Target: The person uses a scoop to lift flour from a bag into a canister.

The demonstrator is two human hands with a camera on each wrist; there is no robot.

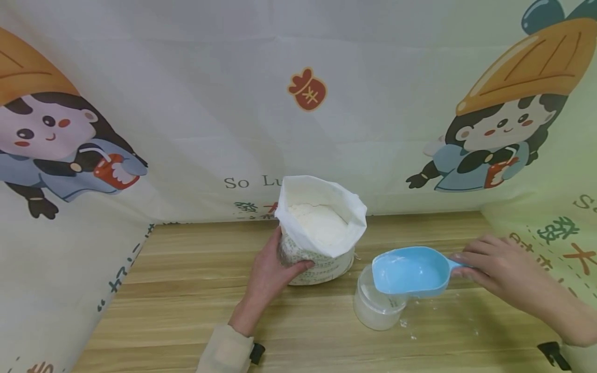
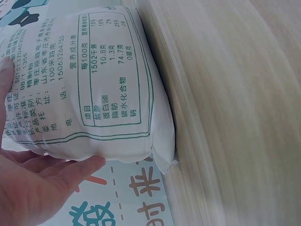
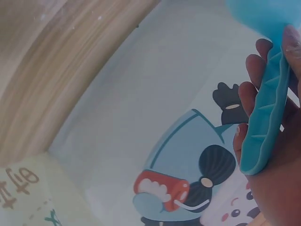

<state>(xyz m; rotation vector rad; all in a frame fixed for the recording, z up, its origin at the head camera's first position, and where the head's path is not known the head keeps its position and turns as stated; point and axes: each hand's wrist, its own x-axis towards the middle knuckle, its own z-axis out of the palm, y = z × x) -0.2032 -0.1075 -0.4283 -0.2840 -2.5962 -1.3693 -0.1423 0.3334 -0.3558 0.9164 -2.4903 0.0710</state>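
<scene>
An opened flour bag (image 1: 322,259) stands upright on the wooden table, its white mouth wide and pale flour (image 1: 319,220) showing inside. My left hand (image 1: 275,269) holds the bag at its left side, thumb across the printed front. In the left wrist view, fingers (image 2: 84,172) lie along the bag's printed side (image 2: 108,84). My right hand (image 1: 494,261) grips a light-blue scoop (image 1: 412,272) by its handle, seen ribbed in the right wrist view (image 3: 265,117). No heap of flour shows in the scoop's bowl. Below it, a clear round jar (image 1: 378,311) sits on the table, partly covered by the scoop.
White specks (image 1: 412,336) dot the wooden tabletop (image 1: 186,290) right of the jar. A white printed cloth (image 1: 210,103) with cartoon figures hangs behind the table and along both sides. The bag stands near the table's back edge.
</scene>
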